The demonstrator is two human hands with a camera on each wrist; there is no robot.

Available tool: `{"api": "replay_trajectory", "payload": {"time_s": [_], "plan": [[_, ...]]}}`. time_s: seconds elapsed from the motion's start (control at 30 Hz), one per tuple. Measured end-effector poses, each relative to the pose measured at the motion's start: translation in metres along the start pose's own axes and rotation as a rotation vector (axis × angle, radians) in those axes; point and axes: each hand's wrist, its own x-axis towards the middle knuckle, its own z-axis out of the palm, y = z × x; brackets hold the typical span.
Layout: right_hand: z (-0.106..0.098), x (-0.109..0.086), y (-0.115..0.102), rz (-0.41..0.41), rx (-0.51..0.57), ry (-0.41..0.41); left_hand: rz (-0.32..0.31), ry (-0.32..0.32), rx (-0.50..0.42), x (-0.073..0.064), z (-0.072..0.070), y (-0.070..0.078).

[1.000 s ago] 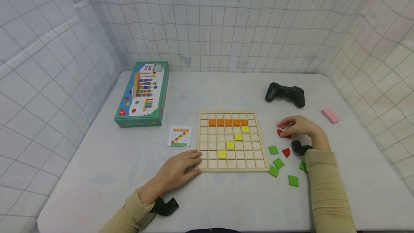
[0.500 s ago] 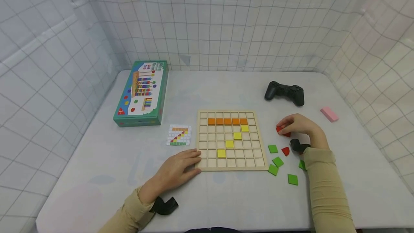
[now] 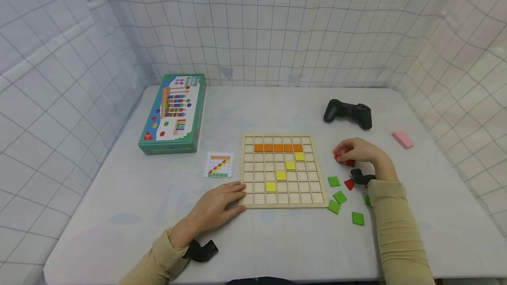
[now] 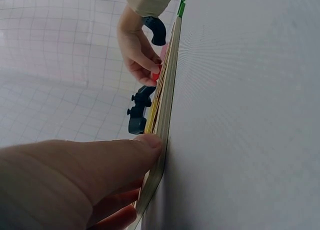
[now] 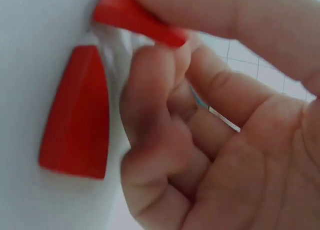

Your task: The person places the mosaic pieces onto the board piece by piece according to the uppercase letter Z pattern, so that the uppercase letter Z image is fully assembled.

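Between thumb and fingers my right hand [image 3: 362,150] pinches a red quarter-round piece [image 5: 132,21], seen close up in the right wrist view. A second red piece [image 5: 79,120] lies on the table beside those fingers. In the head view a third red piece [image 3: 349,184] lies nearer me, among several green square tiles [image 3: 339,197]. My left hand [image 3: 215,207] rests with relaxed fingers on the left edge of the wooden grid board [image 3: 285,206]. The board bears a row of orange tiles [image 3: 278,148] and a diagonal of yellow tiles [image 3: 281,175].
A card [image 3: 219,165] with a coloured grid pattern lies left of the board. Farther back stands a green game box [image 3: 174,115]. A black game controller [image 3: 348,114] and a pink block [image 3: 403,139] lie at the back right.
My right hand has closed on the red piece and shifted slightly left with it, apart from the other red piece. My left hand stays at the board's edge.
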Motion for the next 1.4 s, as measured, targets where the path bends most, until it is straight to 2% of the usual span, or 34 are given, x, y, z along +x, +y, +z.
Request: {"api": "replay_trajectory", "payload": {"time_s": [0.23,0.63,0.87,1.03,1.2,1.4], "plan": [[0.004,0.008,-0.009,-0.059,0.077,-0.042,0.006,0.013,-0.002,-0.001,0.000,-0.001],[0.020,0.027,-0.049,-0.204,0.131,-0.070,-0.001,0.013,-0.013,-0.001,0.000,-0.001],[0.035,0.046,-0.069,-0.205,0.136,-0.099,0.004,0.017,-0.012,-0.001,0.001,-0.001],[0.044,0.054,-0.082,-0.201,0.082,-0.099,0.001,0.012,-0.011,-0.001,0.001,-0.001],[0.050,0.060,-0.087,-0.191,0.033,-0.115,0.000,0.009,-0.011,0.000,0.002,0.000],[0.052,0.059,-0.090,-0.142,-0.035,-0.084,-0.001,0.006,-0.008,0.000,0.002,0.000]]}}
